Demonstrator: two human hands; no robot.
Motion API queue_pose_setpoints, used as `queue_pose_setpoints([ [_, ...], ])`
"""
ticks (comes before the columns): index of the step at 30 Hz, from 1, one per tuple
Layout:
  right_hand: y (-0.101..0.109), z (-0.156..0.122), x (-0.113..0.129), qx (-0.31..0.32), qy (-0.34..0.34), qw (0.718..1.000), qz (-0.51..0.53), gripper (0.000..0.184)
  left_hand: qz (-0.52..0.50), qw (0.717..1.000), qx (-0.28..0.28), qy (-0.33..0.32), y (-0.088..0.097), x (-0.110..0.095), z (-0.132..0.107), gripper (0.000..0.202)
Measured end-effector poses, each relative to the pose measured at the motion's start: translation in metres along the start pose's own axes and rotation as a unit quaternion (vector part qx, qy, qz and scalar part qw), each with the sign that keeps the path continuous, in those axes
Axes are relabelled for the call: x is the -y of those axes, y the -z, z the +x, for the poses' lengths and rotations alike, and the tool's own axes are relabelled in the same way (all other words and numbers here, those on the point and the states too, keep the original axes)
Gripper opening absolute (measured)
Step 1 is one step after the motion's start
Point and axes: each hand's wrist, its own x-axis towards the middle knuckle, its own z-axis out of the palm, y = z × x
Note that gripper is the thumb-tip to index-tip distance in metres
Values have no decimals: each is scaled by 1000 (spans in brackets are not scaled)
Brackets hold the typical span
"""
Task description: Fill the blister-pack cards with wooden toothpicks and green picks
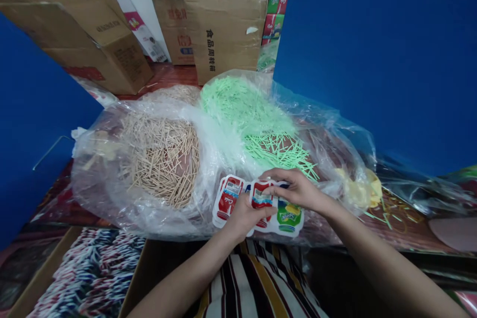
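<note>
Grips flat, rounded, white-rimmed red pack [260,200], near centre, w/ L hand [242,216] thumb clamped over face (other fingers mostly hidden) + R hand [294,188] thumb & fingers clamped on far edge. Shows Cola pack [227,202] left, green pack [289,217] right; farther, crinkly clear plastic [223,156] w/ thin tan sticks [169,171] left, green sticks [278,151] right.

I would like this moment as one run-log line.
left hand: on red packet | right hand: on same packet | green sticks: beyond hands
</note>
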Motion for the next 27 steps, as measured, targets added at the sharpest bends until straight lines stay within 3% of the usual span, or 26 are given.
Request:
queue_pose_setpoints([
  [3,-3,10,7,-11,-40,999,35,39,44,991,-122,-35,16,-1,4,20],
  [5,-7,18,11,-3,-64,995,81,29,70,984,-155,-61,28,-6,4,22],
  [7,-14,27,18,-4,-77,989,125,30,113,967,-202,-108,40,-14,-1,32],
  [8,-18,32,24,-16,-79,987,140,31,150,947,-243,-147,44,-20,-6,43],
  [11,-33,50,45,-61,-53,986,148,28,287,846,-351,-280,53,-35,-23,75],
  [14,-49,70,64,-60,6,993,103,27,313,816,-365,-320,63,-45,-39,82],
  [19,-78,100,79,-46,41,991,118,31,402,773,-398,-289,80,-45,-52,91],
  [23,-106,114,88,-30,44,988,148,27,400,793,-388,-245,82,-30,-50,102],
  [27,-119,119,96,-17,65,988,142,25,356,804,-396,-264,88,-22,-51,104],
])
